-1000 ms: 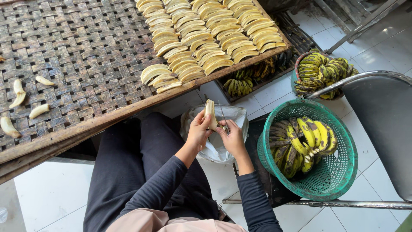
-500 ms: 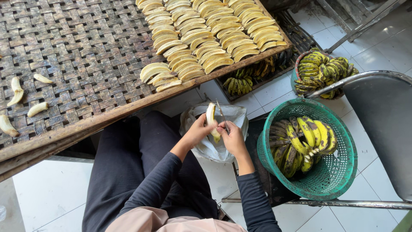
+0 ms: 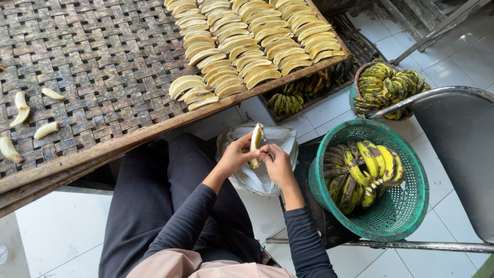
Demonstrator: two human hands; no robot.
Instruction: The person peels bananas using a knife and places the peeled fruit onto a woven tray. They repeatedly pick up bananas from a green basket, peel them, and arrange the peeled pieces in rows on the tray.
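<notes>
My left hand (image 3: 235, 156) grips a peeled pale banana (image 3: 256, 142) upright over a white plastic bag (image 3: 282, 138) on the floor between my knees. My right hand (image 3: 278, 163) presses a thin knife (image 3: 266, 140) against the banana's right side. Both hands touch the fruit. Just above them, rows of peeled banana slices (image 3: 242, 46) lie on a woven bamboo tray (image 3: 103, 62).
A green mesh basket (image 3: 396, 216) of unpeeled yellow-black bananas stands right of my hands, with a second basket of bananas (image 3: 386, 87) behind it. More bunches (image 3: 288, 100) lie under the tray. A few loose peeled pieces (image 3: 21, 108) rest at the tray's left. A grey metal chair (image 3: 458, 134) stands at right.
The banana stays in my left hand but has shifted slightly right and turned, while my right hand has brought the knife up along it.
</notes>
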